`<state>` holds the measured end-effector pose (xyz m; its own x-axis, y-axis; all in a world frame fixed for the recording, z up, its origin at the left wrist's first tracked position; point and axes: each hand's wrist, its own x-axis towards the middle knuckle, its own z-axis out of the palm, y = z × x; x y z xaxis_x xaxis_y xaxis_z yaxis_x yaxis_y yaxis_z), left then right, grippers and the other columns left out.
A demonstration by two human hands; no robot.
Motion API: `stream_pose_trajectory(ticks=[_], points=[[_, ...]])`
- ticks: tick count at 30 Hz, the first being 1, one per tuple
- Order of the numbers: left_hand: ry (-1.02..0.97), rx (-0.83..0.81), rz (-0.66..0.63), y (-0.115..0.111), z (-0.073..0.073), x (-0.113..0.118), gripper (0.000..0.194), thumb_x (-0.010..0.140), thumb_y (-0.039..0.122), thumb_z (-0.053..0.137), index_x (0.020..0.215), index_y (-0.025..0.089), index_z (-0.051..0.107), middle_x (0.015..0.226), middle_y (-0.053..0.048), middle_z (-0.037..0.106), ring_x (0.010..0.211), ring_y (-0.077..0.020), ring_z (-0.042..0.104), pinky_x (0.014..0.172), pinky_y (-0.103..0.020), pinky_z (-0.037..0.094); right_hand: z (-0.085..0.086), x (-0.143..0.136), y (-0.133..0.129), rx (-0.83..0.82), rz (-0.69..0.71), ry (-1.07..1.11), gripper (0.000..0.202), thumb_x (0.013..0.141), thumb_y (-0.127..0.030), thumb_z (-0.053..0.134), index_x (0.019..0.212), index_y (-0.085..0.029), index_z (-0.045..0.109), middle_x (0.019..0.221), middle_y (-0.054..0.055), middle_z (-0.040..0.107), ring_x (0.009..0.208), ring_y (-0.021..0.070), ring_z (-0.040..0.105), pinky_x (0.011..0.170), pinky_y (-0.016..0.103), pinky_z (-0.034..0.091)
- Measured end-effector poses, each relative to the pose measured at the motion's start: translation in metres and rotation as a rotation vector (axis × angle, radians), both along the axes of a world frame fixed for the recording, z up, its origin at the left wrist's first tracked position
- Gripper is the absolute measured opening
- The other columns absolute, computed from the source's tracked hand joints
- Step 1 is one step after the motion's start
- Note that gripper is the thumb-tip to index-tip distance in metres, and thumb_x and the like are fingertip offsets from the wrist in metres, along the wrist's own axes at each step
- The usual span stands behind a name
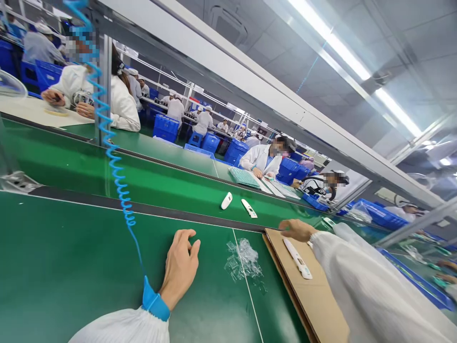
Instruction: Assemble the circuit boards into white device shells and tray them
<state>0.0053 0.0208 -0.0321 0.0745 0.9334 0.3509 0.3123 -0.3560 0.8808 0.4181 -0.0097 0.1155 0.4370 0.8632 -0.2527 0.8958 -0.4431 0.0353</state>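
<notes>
My left hand (180, 264) rests over the green worktop (107, 257), its fingers loosely bent, the thumb apart and nothing held. A blue wrist strap (155, 300) with a coiled blue cord is around that wrist. My right hand (296, 229) reaches over the far end of a stack of brown cardboard (314, 300), fingers stretched to the left and no object visible in them. A white thermometer-like device (297, 258) with a small display lies on the cardboard, just below this hand. Clear plastic pieces (246, 259) lie piled between my hands.
Two more white devices, one turned face down (226, 200) and one slim (249, 208), lie on the green belt (171, 176) beyond a dark rail. Across it sits a person in a white coat (262, 159). A metal post (103, 95) stands at left. A blue tray (417, 281) is at right.
</notes>
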Motion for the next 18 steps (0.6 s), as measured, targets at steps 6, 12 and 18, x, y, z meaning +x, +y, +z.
stream_pose_trajectory(ticks=[6, 12, 18], points=[[-0.009, -0.039, -0.011, -0.002, 0.002, 0.001, 0.022, 0.097, 0.031, 0.043, 0.11, 0.021, 0.058, 0.107, -0.007, 0.061, 0.073, -0.0185, 0.063, 0.071, -0.038, 0.052, -0.056, -0.05, 0.087, 0.079, -0.114, -0.089, 0.041, 0.099, -0.038, 0.064, 0.135, -0.019, 0.059, 0.139, 0.011, 0.059, 0.123, 0.0277, 0.06, 0.103, 0.053, 0.051], [-0.003, -0.069, -0.004, -0.004, 0.002, 0.002, 0.022, 0.098, 0.03, 0.042, 0.11, 0.022, 0.058, 0.107, -0.007, 0.061, 0.072, -0.0182, 0.063, 0.07, -0.037, 0.052, -0.089, -0.068, 0.115, 0.149, -0.302, -0.12, 0.037, 0.099, -0.038, 0.064, 0.129, -0.016, 0.062, 0.128, 0.01, 0.064, 0.11, 0.0238, 0.065, 0.093, 0.046, 0.057], [0.018, -0.038, 0.006, -0.001, 0.001, 0.001, 0.021, 0.097, 0.031, 0.044, 0.109, 0.021, 0.059, 0.109, -0.007, 0.062, 0.071, -0.018, 0.062, 0.072, -0.039, 0.053, -0.062, -0.044, 0.105, 0.272, -0.218, -0.003, 0.024, 0.098, -0.035, 0.066, 0.114, -0.016, 0.066, 0.112, 0.006, 0.069, 0.095, 0.018, 0.067, 0.083, 0.036, 0.059]])
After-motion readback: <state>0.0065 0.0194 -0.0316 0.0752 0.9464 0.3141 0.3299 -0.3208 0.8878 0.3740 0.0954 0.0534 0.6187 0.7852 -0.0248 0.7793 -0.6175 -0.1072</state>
